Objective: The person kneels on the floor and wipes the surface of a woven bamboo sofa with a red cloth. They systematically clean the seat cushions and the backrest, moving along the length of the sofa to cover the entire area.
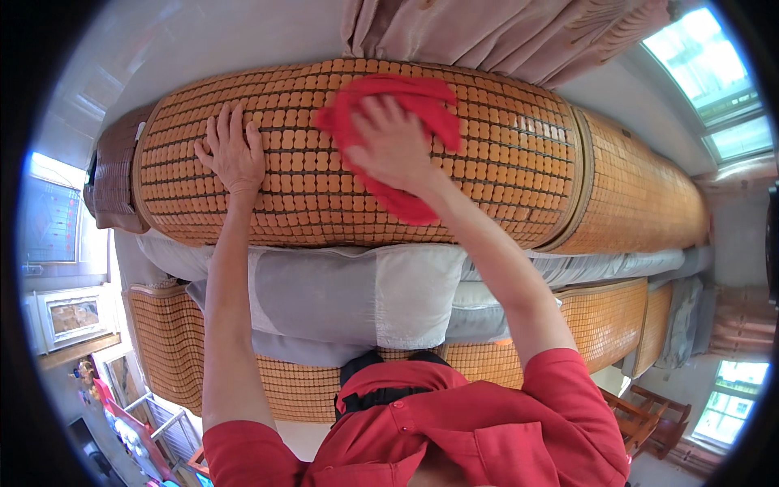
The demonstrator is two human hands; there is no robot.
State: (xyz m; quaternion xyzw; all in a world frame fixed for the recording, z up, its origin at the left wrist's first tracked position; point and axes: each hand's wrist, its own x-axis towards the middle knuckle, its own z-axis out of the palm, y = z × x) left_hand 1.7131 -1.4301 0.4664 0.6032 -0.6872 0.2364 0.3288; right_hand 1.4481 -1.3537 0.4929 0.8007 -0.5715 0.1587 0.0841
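A mat of small bamboo tiles (298, 161) covers the rounded top of the sofa backrest before me. My left hand (231, 149) lies flat on the left part of this mat, fingers spread, with nothing in it. Under my right hand (389, 143) is a crumpled red cloth (447, 97), pressed against the tiles near the middle. The hand and cloth are slightly blurred. Parts of the cloth stick out beyond the fingers and below the wrist.
Grey cushions (316, 298) lean below the backrest, and another tile mat (298, 389) covers the seat. A second backrest mat (645, 182) continues to the right. Pink curtains (450, 30) hang behind. A wooden chair (660, 420) stands at lower right, a metal rack (161, 420) at lower left.
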